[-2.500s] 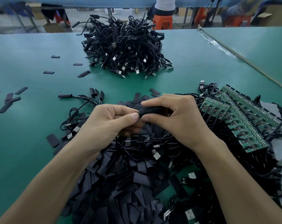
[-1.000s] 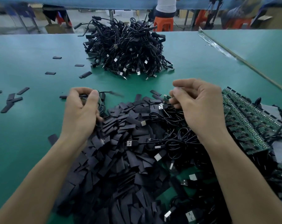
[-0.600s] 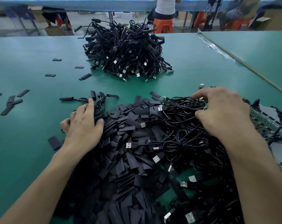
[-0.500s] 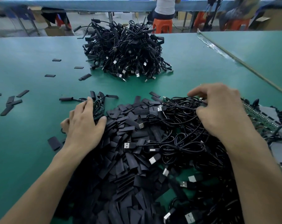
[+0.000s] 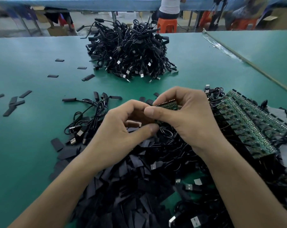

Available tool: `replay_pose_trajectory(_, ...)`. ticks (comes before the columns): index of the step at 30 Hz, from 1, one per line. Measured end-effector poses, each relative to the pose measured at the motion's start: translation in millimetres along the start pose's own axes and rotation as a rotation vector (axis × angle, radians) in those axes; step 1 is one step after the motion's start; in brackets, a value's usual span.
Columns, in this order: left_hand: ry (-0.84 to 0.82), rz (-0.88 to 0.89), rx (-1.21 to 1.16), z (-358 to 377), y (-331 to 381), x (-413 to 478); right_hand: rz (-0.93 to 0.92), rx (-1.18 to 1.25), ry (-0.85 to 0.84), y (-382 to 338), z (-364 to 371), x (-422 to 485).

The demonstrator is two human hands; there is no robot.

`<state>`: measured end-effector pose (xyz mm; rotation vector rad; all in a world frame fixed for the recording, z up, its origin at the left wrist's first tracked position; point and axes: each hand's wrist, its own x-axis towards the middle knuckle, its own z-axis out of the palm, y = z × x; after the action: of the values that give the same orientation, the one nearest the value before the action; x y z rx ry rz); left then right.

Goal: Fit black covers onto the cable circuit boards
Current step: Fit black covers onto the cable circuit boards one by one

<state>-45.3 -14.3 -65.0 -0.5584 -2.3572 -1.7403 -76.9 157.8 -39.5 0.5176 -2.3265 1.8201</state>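
Pinched between thumb and fingertips of the right hand (image 5: 188, 119) was a small green circuit board (image 5: 168, 106), held above the near heap of loose black covers (image 5: 126, 186). The left hand (image 5: 121, 129) sat just beside it with fingers curled in toward the board; whether a cover lay inside that curl could not be told (the palm hid it). More bare boards (image 5: 254, 125) lay stacked to the right, and a tangled pile of cables (image 5: 129, 51) sat well apart at the far side of the green table (image 5: 32, 129). The step in hand looked like lining up a cover with the board. The next move would call for finding the cover's open end, squaring it to the board's edge and sliding it on without snagging the wires.
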Motion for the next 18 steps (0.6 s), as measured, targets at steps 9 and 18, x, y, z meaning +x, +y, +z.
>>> replay_pose_trajectory(9, 0.105, -0.023, -0.085, 3.9, 4.5, -0.8, 0.239, 0.508, -0.242, 0.5, -3.6, 1.4)
replay_pose_trajectory(18, 0.141, -0.040, -0.179, 4.8, 8.5, -0.2, 0.196, 0.582, -0.300, 4.3, 4.0, 0.3)
